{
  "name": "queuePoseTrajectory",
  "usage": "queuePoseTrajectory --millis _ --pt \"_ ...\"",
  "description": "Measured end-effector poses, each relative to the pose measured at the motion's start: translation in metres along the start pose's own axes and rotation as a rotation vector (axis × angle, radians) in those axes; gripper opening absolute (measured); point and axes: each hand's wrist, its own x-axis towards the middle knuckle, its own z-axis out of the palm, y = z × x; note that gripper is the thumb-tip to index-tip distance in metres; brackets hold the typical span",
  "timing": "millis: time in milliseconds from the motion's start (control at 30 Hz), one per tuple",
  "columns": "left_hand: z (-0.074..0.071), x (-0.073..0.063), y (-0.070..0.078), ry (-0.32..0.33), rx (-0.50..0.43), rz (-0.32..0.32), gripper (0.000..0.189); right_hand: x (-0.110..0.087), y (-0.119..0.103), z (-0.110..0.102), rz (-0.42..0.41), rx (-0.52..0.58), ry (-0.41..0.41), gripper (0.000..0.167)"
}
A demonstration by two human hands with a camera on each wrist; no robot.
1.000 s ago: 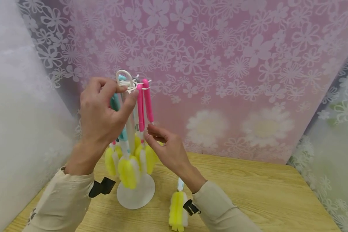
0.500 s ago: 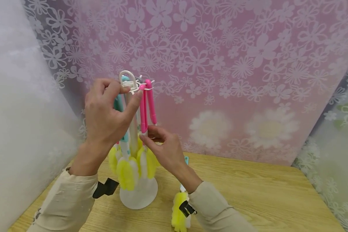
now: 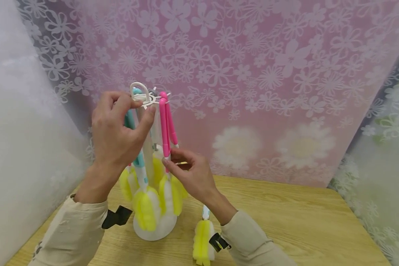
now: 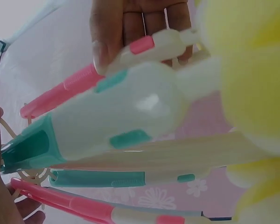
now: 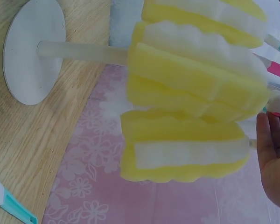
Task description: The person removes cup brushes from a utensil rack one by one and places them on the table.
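Note:
A white stand (image 3: pixel 154 232) with a round base and hooks at its top carries several sponge bottle brushes. My left hand (image 3: pixel 114 129) holds the stand's top ring (image 3: pixel 149 99) between thumb and index finger. With thumb and fingers my right hand (image 3: pixel 196 170) pinches the white lower handle of a pink-handled sponge brush (image 3: pixel 164 127), which hangs by its upper end. Its yellow-and-white sponge hangs below the hand. In the left wrist view a teal-handled brush (image 4: pixel 116 107) crosses in front, and the right thumb lies against the pink brush (image 4: pixel 84 79) behind it.
One loose sponge brush (image 3: pixel 203 240) lies on the wooden table (image 3: pixel 286 221) beside the right sleeve. Another pink brush (image 3: pixel 173 129) hangs close behind the pinched one. A pink flowered curtain (image 3: pixel 252 92) stands behind the table.
My right hand has come in from the right and taken hold of the pink-handled brush. The brush handles and sponges have shifted around the stand. My left hand stays at the ring.

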Motion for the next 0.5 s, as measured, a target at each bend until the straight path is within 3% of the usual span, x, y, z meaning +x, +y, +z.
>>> queuePoseTrajectory --millis 500 --pt "0.008 -0.001 -0.001 0.080 -0.033 0.030 0.036 -0.009 -0.004 -0.013 0.017 0.067 0.016 0.021"
